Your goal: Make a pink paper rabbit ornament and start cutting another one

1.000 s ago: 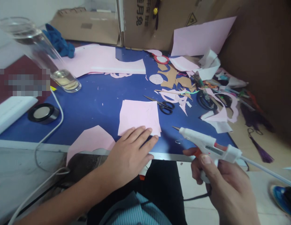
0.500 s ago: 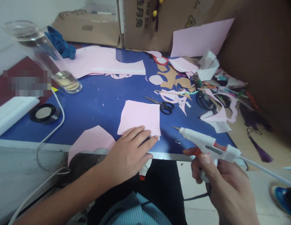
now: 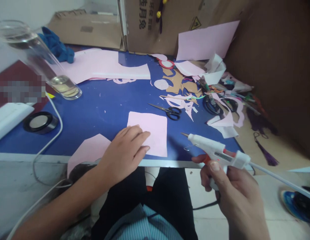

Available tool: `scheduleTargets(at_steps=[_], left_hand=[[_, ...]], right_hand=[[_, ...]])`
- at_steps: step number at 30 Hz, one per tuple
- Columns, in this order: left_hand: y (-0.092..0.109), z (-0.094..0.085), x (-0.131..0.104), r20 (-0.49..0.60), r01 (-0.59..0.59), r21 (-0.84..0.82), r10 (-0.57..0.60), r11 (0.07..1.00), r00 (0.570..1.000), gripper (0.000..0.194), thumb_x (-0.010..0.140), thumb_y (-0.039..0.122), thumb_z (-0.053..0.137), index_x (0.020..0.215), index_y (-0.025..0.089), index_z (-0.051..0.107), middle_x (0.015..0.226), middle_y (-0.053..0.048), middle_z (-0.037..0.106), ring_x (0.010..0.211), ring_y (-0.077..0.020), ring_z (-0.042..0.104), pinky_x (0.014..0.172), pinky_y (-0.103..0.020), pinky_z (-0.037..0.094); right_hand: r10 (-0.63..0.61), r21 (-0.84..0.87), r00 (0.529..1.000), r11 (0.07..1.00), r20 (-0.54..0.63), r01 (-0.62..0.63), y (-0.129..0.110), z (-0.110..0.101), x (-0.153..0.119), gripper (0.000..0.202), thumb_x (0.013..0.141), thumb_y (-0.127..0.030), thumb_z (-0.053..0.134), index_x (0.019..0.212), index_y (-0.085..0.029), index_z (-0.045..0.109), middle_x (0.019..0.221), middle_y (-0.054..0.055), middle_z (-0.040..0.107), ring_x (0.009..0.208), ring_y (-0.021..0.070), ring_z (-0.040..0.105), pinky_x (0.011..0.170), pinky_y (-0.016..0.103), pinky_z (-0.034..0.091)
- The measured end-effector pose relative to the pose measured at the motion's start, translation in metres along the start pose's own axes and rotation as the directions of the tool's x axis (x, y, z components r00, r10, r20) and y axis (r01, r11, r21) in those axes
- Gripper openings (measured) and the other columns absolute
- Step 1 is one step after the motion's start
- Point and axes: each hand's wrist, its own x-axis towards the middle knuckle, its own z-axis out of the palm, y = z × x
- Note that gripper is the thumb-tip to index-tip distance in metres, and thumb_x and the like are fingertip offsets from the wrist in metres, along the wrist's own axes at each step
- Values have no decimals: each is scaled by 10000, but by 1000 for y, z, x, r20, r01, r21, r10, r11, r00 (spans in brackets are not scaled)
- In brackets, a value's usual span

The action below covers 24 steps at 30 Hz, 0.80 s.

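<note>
Item: your right hand (image 3: 232,191), wrapped around the handle of a white plastic glue gun (image 3: 207,146), pale glue stick loaded, nozzle clear of any paper.

Item: your left hand (image 3: 123,151), palm down, fingers loosely bent, no pinch visible, resting on the left part of a pale pink, square paper sheet (image 3: 157,138).

The square, near the front edge of the blue bench (image 3: 115,105), appears already cut; no glue shows on its upper face, so gluing there looks unstarted.

Beyond: black-handled metal scissors (image 3: 167,109), lying unheld; farther, large pink paper sheets (image 3: 102,63), partly cut.
</note>
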Motion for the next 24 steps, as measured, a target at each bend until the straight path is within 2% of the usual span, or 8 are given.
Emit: scheduleTargets(at_steps=[4,6,8,11,14,16,21,24], left_hand=[[1,4,2,8,-23,2,23,1000,1000,350,1046,339,629,1360,188,659,1470,-164,664,1423,-363,584,1196,-570,478],[1,8,3,39,-42,-35,43,999,998,375,1042,358,642,1380,199,651,1453,-152,677,1435,-362,574,1218,-575,459],[-2,10,4,48,-40,-67,43,997,998,372,1038,343,638,1386,214,653,1403,-139,697,1409,-355,595,1208,-568,475],[-4,9,4,30,-42,-86,45,995,999,389,1003,334,670,1378,228,668,1376,-137,695,1409,-370,599,1197,-577,489],[-1,5,-1,15,-46,-94,48,995,999,428,974,327,705,1386,214,669,1425,-155,671,1473,-397,549,1229,-605,459],[3,3,-6,21,-22,-88,24,996,1000,462,963,297,714,1413,213,653,1483,-159,650,1489,-396,537,1244,-607,449],[6,1,-16,69,8,-96,-2,995,998,517,952,236,707,1460,216,613,1587,-146,602,1506,-355,534,1264,-565,443],[3,-1,-19,82,9,-134,2,991,997,559,932,205,706,1480,218,596,1609,-142,588,1517,-336,529,1269,-551,441]], right_hand=[[-41,67,999,997,34,39,4,-1,6,431,1001,-612,699,1032,-194,802,677,36,673,571,166,599,490,273,478],[-15,133,998,991,58,7,7,1,10,422,996,-599,716,1023,-188,808,683,41,686,592,171,619,521,277,519],[22,228,996,973,81,-40,8,6,14,406,981,-582,748,1023,-184,814,774,66,744,643,180,660,561,284,566],[41,429,995,900,94,-78,6,19,16,364,939,-547,811,1031,-194,815,992,100,811,755,201,735,680,328,652],[84,569,985,807,154,-158,0,32,15,330,937,-526,825,1018,-207,813,1044,91,822,856,223,784,851,394,685],[115,617,968,752,221,-230,-4,40,14,317,953,-527,810,1027,-219,810,1053,86,825,904,230,796,911,413,683],[138,681,920,634,367,-367,-10,51,10,338,960,-536,799,1120,-238,806,994,69,821,873,216,792,923,417,692],[129,696,912,607,390,-383,-12,56,10,311,967,-512,798,1121,-242,806,974,59,813,851,205,791,930,420,693]])
